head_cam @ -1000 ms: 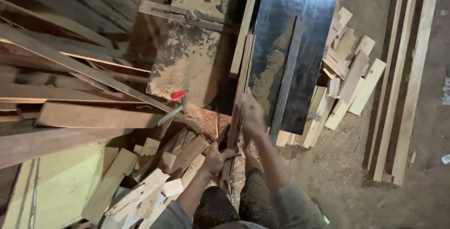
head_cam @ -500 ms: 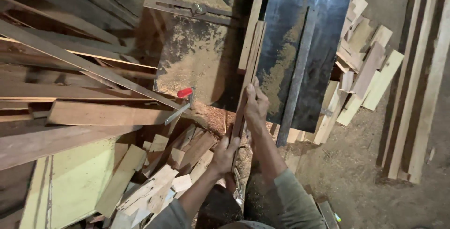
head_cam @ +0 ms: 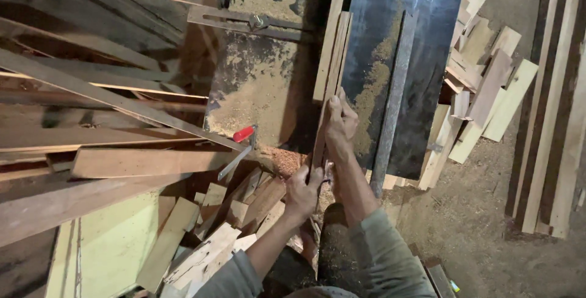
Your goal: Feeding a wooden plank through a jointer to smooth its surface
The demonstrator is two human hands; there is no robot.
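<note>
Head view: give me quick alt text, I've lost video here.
Seen from above, both hands hold a narrow wooden strip lengthwise on a sawdust-covered saw table: right hand ahead on the strip, left hand gripping its near end. Offcuts are heaped lower left, planks stacked left, more strips on the floor right.

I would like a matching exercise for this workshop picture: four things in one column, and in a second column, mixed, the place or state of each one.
Things:
1. wood strip
2. red handle
3. offcut pile
4. long planks

Places or states:
A. lying in a row on the dirt floor at the far right
B. heaped beside the right edge of the dark machine table
C. held by the left hand near its end and by the right hand further along
D. at the near edge of the sawdust-covered table, left of both hands

Pairs: 1-C, 2-D, 3-B, 4-A
</note>
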